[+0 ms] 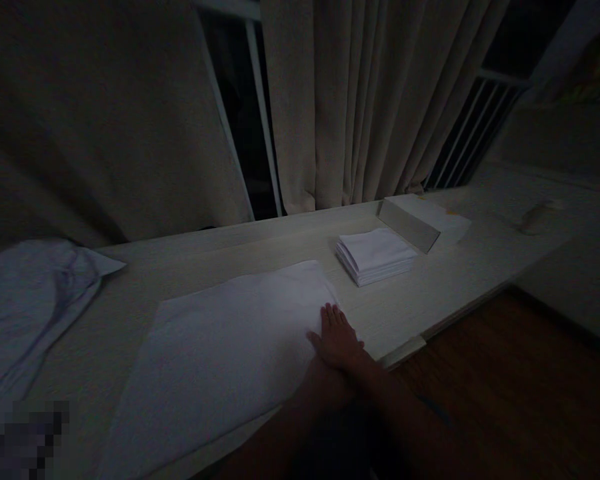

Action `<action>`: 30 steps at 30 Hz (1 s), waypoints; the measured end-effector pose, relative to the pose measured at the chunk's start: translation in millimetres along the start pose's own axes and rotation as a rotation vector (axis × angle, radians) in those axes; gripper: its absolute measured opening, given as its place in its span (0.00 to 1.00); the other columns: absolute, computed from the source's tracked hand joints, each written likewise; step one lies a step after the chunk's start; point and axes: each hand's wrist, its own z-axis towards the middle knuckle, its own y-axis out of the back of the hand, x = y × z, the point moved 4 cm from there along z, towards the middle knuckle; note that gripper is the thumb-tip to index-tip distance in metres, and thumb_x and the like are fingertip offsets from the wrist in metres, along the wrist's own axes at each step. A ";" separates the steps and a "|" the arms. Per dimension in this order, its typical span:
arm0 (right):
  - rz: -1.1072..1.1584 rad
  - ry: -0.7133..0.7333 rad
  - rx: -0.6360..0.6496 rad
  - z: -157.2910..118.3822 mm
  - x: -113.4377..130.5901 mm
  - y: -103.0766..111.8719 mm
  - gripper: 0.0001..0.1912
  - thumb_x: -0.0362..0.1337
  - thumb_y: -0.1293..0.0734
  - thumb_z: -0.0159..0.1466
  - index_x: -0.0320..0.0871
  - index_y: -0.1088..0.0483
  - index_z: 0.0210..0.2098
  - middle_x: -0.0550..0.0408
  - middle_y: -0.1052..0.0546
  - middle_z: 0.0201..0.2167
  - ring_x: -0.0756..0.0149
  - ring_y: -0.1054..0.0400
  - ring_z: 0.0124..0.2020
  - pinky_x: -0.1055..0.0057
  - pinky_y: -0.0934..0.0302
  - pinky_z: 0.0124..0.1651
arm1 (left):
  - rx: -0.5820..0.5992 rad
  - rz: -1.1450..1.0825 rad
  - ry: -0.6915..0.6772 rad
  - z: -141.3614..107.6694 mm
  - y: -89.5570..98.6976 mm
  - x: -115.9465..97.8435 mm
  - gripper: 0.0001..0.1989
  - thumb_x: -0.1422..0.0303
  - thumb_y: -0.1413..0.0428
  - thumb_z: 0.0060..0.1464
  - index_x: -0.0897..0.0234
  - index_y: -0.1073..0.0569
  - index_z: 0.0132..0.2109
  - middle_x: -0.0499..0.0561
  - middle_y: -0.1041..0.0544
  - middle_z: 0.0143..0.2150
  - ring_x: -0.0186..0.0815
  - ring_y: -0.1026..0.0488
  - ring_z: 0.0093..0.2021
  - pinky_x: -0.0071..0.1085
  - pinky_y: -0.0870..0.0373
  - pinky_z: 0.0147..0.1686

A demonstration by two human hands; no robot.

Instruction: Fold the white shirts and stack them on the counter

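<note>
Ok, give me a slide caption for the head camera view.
Right hand flat on a spread white cloth, left hand close by, folded white stack and box beyond.

Beige curtains (295, 100) partly cover dark, barred windows (236, 113).

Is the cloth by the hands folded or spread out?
Spread out: the cloth lies flat across the table. Can't tell if it's doubled.

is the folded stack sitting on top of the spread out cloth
No, the folded stack rests on the tabletop, between the spread cloth and the white box.
</note>
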 end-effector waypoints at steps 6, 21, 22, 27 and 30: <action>-0.040 0.008 -0.067 51.8 -2.1 -9.1 0.47 0.60 0.55 0.67 0.23 0.54 0.67 0.34 0.56 0.69 0.48 0.69 0.70 0.53 0.69 0.69 | 0.037 -0.072 -0.051 8.2 23.1 -9.4 0.36 0.57 0.52 0.58 0.61 0.54 0.70 0.52 0.52 0.72 0.46 0.59 0.71 0.50 0.58 0.68; -0.044 -0.076 -0.085 160.2 -15.8 -20.1 0.50 0.63 0.58 0.65 0.22 0.57 0.67 0.32 0.58 0.69 0.46 0.70 0.70 0.53 0.74 0.68 | 0.103 -0.042 0.001 14.1 30.3 -9.7 0.41 0.49 0.53 0.57 0.54 0.61 0.70 0.50 0.53 0.72 0.49 0.61 0.71 0.56 0.64 0.68; -0.049 -0.083 -0.081 166.0 -17.0 -20.0 0.50 0.63 0.58 0.65 0.22 0.57 0.67 0.32 0.58 0.69 0.46 0.70 0.70 0.53 0.75 0.68 | 0.115 -0.042 0.004 13.4 28.5 -8.9 0.41 0.49 0.53 0.57 0.54 0.61 0.70 0.50 0.53 0.72 0.49 0.61 0.71 0.55 0.64 0.68; -0.055 -0.084 -0.035 194.2 -22.9 -17.9 0.51 0.63 0.56 0.64 0.22 0.57 0.67 0.32 0.57 0.69 0.45 0.71 0.70 0.50 0.81 0.67 | 0.161 -0.030 0.029 12.2 22.6 -4.6 0.42 0.49 0.53 0.57 0.56 0.63 0.71 0.50 0.54 0.72 0.47 0.61 0.71 0.54 0.64 0.68; -0.079 -0.097 -0.024 205.1 -26.2 -15.7 0.49 0.62 0.56 0.65 0.22 0.57 0.67 0.32 0.58 0.69 0.44 0.72 0.70 0.48 0.84 0.66 | 0.156 -0.025 0.039 11.6 20.8 -3.5 0.44 0.47 0.52 0.56 0.58 0.63 0.71 0.52 0.54 0.72 0.50 0.62 0.71 0.56 0.64 0.68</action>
